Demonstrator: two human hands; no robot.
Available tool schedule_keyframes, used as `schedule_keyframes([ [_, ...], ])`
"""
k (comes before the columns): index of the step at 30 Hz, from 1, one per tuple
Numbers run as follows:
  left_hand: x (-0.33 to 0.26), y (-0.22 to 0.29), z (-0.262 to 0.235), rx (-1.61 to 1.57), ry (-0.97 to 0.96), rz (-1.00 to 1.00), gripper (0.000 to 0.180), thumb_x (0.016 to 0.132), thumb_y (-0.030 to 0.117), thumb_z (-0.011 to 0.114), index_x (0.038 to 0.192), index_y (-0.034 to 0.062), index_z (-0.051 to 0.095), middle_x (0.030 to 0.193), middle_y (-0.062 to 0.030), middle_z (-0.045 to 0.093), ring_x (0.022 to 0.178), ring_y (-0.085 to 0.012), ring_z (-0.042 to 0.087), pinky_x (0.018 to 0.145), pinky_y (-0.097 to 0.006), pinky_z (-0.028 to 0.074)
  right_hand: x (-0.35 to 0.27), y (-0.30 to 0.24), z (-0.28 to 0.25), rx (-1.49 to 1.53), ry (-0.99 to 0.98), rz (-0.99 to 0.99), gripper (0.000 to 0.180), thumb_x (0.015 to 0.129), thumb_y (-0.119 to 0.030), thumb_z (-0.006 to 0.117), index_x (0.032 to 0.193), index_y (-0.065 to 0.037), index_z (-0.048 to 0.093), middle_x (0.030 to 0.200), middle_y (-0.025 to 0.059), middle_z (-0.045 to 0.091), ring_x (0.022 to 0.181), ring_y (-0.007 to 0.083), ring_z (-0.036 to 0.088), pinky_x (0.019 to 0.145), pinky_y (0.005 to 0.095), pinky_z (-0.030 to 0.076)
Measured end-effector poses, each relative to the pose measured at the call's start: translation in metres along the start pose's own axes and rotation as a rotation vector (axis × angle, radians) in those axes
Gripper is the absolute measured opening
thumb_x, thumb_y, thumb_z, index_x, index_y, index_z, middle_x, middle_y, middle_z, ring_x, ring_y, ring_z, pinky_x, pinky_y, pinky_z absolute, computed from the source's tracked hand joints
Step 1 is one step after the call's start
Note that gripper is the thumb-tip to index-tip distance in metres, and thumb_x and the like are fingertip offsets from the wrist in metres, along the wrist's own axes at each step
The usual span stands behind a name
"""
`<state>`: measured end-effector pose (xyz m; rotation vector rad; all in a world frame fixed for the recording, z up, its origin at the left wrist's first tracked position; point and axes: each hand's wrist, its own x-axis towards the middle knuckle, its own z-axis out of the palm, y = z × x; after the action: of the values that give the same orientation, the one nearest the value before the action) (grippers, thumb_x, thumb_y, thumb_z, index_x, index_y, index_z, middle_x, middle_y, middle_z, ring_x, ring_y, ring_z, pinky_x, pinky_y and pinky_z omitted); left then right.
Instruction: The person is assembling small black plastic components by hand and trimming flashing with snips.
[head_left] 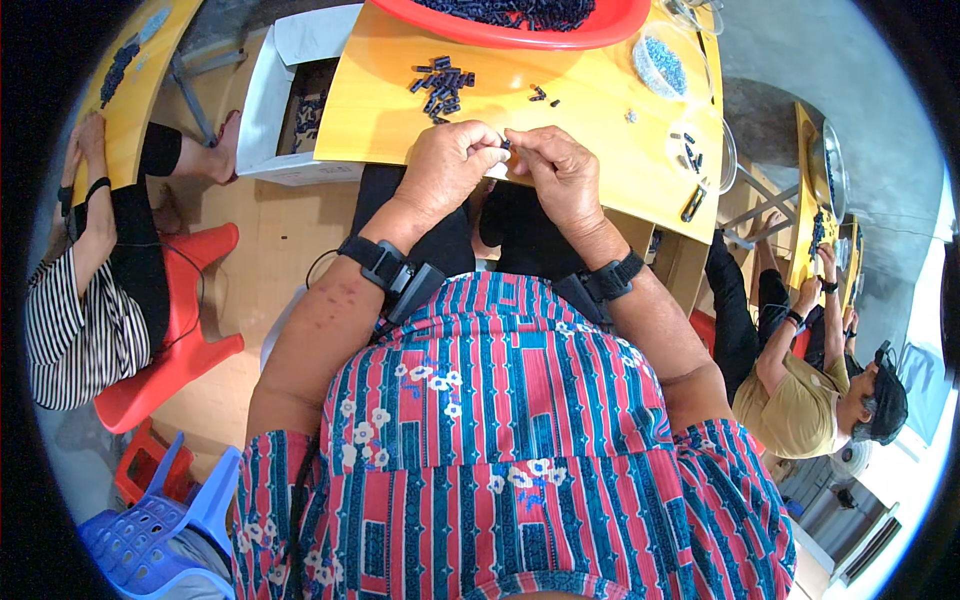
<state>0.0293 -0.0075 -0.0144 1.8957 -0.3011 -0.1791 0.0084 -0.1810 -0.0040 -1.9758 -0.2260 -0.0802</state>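
1. Your left hand (455,165) is narrow: the thumb and the forefinger pinch a small dark piece (505,144).
2. Your right hand (560,170) is also narrow, and its fingertips close on the same piece from the other side. The fingers hide most of it, so its exact shape I cannot tell.
3. This piece is between your two hands, in front of your body, at the near edge of the yellow tabletop (590,120).
4. Just beyond your left hand lies a loose pile of dark pieces (441,90).
5. Beyond your right hand lie a few smaller dark bits (540,96), near the middle of the tabletop.
6. At the far edge stands a red basin (520,40), which contains many dark pieces.
7. To the right of the basin there is a clear tub (660,65) with small blue parts inside.
8. Near the right edge lies one longer dark piece (693,203).
9. At the left of the tabletop is an open white box (262,110).
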Motion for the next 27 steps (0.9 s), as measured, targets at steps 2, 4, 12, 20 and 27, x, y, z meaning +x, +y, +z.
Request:
schedule_keyframes([
  [2,-0.002,0.0,0.002,0.022,0.012,0.021,0.011,0.081,0.01,0.068,0.082,-0.0004,0.063,0.066,-0.0031,0.059,0.061,-0.0079,0.054,0.058,-0.025,0.046,-0.003,0.002,0.002,-0.077,0.027,-0.116,0.022,0.082,0.005,0.059,0.098,-0.005,0.071,0.081,0.0088,0.062,0.066,0.0143,0.062,0.062,0.0247,0.052],
  [4,-0.002,0.001,0.001,0.047,0.029,0.048,0.011,0.081,0.009,0.068,0.082,-0.0003,0.063,0.066,-0.0041,0.058,0.061,-0.0085,0.054,0.058,-0.026,0.046,-0.004,0.001,0.004,-0.049,0.028,-0.116,0.023,0.081,0.005,0.059,0.099,-0.005,0.071,0.081,0.0093,0.062,0.066,0.0148,0.062,0.062,0.0249,0.052],
  [12,-0.001,-0.004,0.006,0.141,0.109,0.194,0.012,0.076,0.011,0.071,0.084,0.0027,0.067,0.072,-0.0072,0.062,0.064,-0.0191,0.06,0.06,-0.03,0.048,-0.004,0.001,-0.01,0.155,-0.002,0.204,0.016,0.089,-0.002,0.06,0.103,-0.001,0.068,0.083,0.0033,0.064,0.071,0.0081,0.06,0.066,0.0241,0.053],
  [20,-0.005,0.003,0.01,0.196,0.127,0.164,0.01,0.073,0.015,0.073,0.081,0.0101,0.071,0.076,-0.0081,0.062,0.073,-0.026,0.063,0.066,-0.035,0.051,0.012,-0.004,-0.02,0.452,-0.081,0.55,0.013,0.089,-0.013,0.063,0.091,0.0,0.066,0.073,0.0035,0.064,0.061,0.0085,0.059,0.057,0.0217,0.05],
  [27,-0.008,0.003,0.009,0.235,0.105,0.191,0.009,0.072,0.013,0.072,0.081,0.0104,0.07,0.077,-0.0075,0.061,0.074,-0.0256,0.062,0.066,-0.035,0.051,0.018,-0.005,-0.021,0.33,-0.243,0.608,0.009,0.087,-0.011,0.067,0.092,-0.004,0.066,0.077,0.0017,0.065,0.065,0.0062,0.06,0.061,0.0202,0.052],
])
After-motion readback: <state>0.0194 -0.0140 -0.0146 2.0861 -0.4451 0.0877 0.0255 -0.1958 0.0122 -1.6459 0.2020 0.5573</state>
